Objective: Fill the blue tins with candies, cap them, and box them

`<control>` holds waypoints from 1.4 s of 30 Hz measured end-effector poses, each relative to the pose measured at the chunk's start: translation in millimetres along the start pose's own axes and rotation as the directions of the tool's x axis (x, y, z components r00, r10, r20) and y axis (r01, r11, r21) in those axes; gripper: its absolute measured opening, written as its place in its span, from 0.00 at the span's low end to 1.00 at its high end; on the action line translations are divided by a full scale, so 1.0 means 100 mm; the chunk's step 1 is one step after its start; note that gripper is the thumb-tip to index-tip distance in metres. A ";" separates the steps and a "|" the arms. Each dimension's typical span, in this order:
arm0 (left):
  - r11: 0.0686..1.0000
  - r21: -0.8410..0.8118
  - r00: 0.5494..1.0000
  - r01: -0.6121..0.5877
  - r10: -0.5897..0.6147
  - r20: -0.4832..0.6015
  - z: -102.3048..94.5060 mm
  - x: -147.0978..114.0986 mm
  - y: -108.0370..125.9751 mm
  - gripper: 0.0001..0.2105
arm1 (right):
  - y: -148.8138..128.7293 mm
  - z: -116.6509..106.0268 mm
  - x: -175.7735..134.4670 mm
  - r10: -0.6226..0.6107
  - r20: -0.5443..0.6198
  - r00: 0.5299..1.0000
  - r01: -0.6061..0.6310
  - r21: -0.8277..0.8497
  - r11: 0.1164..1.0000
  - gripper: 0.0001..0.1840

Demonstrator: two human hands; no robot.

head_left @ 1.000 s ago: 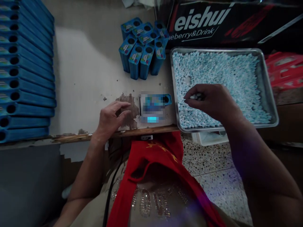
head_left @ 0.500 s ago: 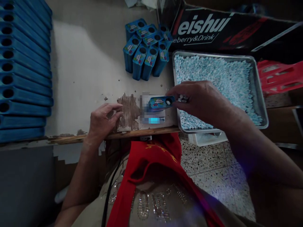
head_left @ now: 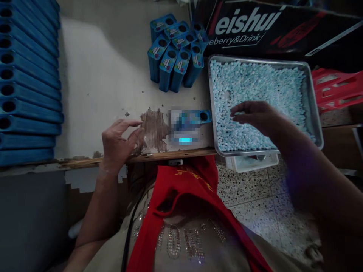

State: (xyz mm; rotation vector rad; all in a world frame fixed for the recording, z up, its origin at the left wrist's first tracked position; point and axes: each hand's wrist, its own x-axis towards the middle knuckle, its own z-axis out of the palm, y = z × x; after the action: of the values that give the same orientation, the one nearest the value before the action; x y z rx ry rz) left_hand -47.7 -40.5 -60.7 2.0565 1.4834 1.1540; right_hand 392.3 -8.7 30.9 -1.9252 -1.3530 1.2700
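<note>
My left hand [head_left: 120, 141] rests at the table's front edge, fingers curved and apart, with nothing in them. My right hand [head_left: 255, 115] is over the metal tray [head_left: 307, 98] of small pale-blue and white candies [head_left: 255, 83]. Its fingers are slightly apart and show no candy between them. Between the hands, a small blue candy box [head_left: 208, 117] with a dark round hole at its right end sits on a small device with a glowing cyan display [head_left: 185, 140]. Pixelation hides most of the box and the device. Neither hand touches the box.
Several blue boxes [head_left: 172, 73] stand in a cluster behind the device. A long stack of blue boxes [head_left: 34, 121] lines the left side. A black printed carton [head_left: 255, 30] is behind the tray, and red plastic [head_left: 337, 87] lies to its right. A white container [head_left: 255, 163] is below the tray.
My right hand has moved right, from the box's hole to over the tray, and the candies it held are gone. The white candy at the hole no longer shows. My left hand stays nearly still.
</note>
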 end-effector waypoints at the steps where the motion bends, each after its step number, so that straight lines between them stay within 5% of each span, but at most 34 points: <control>1: 1.000 0.006 1.000 0.003 -0.003 -0.004 0.00 0.01 0.01 0.05 | 0.11 -0.02 0.01 0.026 0.034 0.999 -0.026 -0.008 1.000 0.13; 5: 1.000 0.002 1.000 -0.021 0.021 -0.013 0.05 0.06 0.04 0.06 | 0.22 0.02 -0.04 0.019 0.135 0.991 -0.007 -0.084 0.996 0.11; 13: 0.998 0.049 0.997 0.046 -0.049 0.056 0.15 0.09 0.07 0.05 | -0.61 0.15 -0.32 -0.224 0.093 0.970 0.242 -0.291 0.926 0.13; 18: 1.000 -0.015 1.000 0.021 -0.021 0.021 0.13 0.05 0.04 0.05 | -0.85 0.27 -0.37 -0.318 0.173 0.932 0.361 -0.365 0.858 0.13; 29: 0.999 -0.004 0.998 0.050 -0.050 0.043 0.06 -0.02 -0.07 0.06 | -0.83 0.51 -0.29 -0.427 0.217 0.878 0.478 -0.382 0.791 0.16; 37: 0.998 0.003 0.994 0.066 -0.066 0.090 0.13 -0.01 0.02 0.05 | -0.76 0.60 -0.26 -0.388 0.196 0.900 0.433 -0.329 0.839 0.19; 42: 0.998 -0.014 0.994 0.060 -0.059 0.097 0.13 0.02 0.04 0.06 | -0.70 0.45 -0.23 -0.345 0.127 0.930 0.367 -0.288 0.884 0.17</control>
State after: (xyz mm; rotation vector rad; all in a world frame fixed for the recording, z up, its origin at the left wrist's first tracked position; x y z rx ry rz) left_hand -34.8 -37.3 -65.4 2.0131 1.4733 1.0257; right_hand 318.0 -6.7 74.1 -1.7167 -1.9352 0.9998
